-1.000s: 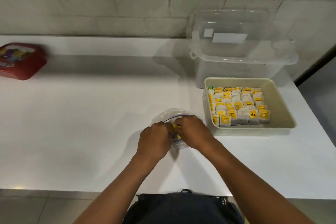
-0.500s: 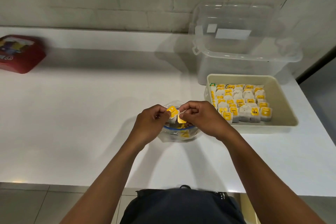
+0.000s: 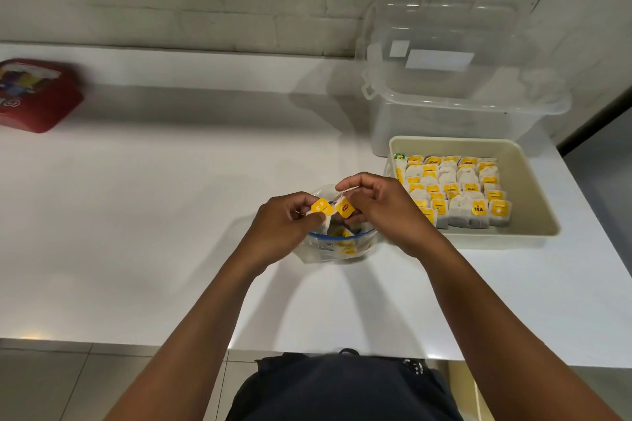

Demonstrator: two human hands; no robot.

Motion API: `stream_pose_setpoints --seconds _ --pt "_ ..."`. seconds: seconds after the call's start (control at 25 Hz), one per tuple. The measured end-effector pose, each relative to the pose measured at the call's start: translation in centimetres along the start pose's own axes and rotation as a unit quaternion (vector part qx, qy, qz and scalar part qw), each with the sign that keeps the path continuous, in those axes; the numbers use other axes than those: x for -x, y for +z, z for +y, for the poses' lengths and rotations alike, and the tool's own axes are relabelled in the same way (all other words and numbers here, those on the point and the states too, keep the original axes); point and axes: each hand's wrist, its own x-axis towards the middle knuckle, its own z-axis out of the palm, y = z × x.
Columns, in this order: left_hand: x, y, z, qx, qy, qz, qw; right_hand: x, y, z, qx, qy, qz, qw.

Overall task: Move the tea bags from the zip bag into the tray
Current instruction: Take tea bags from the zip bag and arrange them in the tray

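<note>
in the head view, the left hand pinches a tea bag by its yellow tag between thumb and curled fingers, just above the mouth of the zip bag. the right hand pinches a second tag the same way, thumb and forefinger drawn together, the other fingers loosely curled. the two tags sit almost touching, between the hands. the zip bag lies on the white counter right under both hands, its blue-edged mouth gaping up towards the camera, with a few more yellow tags showing inside. the tray stands just right of the right hand, in front of a clear tub, and is already mostly packed with rows of bags standing on edge, tags up and facing the camera. a red box sits well apart at far left. these bags look very light, soft and papery, likely easy to tear, with strings that may tangle, so a gentle pinch on the tag or the top edge should do. each held tag is tilted, like a diamond; the pouches below are mostly hidden by fingers, so i cannot tell their long axis.
</note>
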Motion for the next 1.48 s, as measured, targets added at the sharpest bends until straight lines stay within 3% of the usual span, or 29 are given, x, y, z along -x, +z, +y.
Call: stream_pose_setpoints --seconds 0.12,0.24,0.28,0.36,0.64,0.76,0.92,1.24,1.48 --pt "0.1 -0.8 0.0 -0.063 0.015 0.067 0.996 -0.1 -0.3 0.1 0.173 -0.025 0.004 0.985" --pt "0.4 -1.4 0.0 -0.097 0.044 0.075 0.992 -0.5 0.2 0.7 0.45 -0.053 -0.078 0.888" --pt "0.5 -1.5 0.0 -0.096 0.052 0.069 0.992 -0.8 0.6 1.2 0.505 -0.039 -0.099 0.856" --pt "0.5 -1.5 -0.2 -0.087 0.063 0.058 0.993 -1.2 1.6 2.1 0.547 -0.007 -0.104 0.831" --pt "0.8 -1.0 -0.1 -0.021 0.066 0.041 0.997 -1.4 3.2 3.0 0.553 -0.004 -0.068 0.83" --pt "0.7 -1.1 -0.3 -0.011 0.04 0.035 0.999 -1.5 2.5 3.4 0.528 -0.014 -0.105 0.843" --pt "1.0 -1.1 0.0 0.01 0.018 0.019 1.0 -1.2 2.1 4.4 0.541 -0.001 -0.143 0.829" --pt "1.6 -0.9 0.4 0.033 -0.007 -0.041 0.999 -1.1 1.6 4.0 0.47 -0.029 -0.067 0.88" --pt "1.5 -1.0 0.5 -0.004 0.048 -0.006 0.999 -1.0 1.1 2.5 0.403 -0.01 -0.055 0.914"
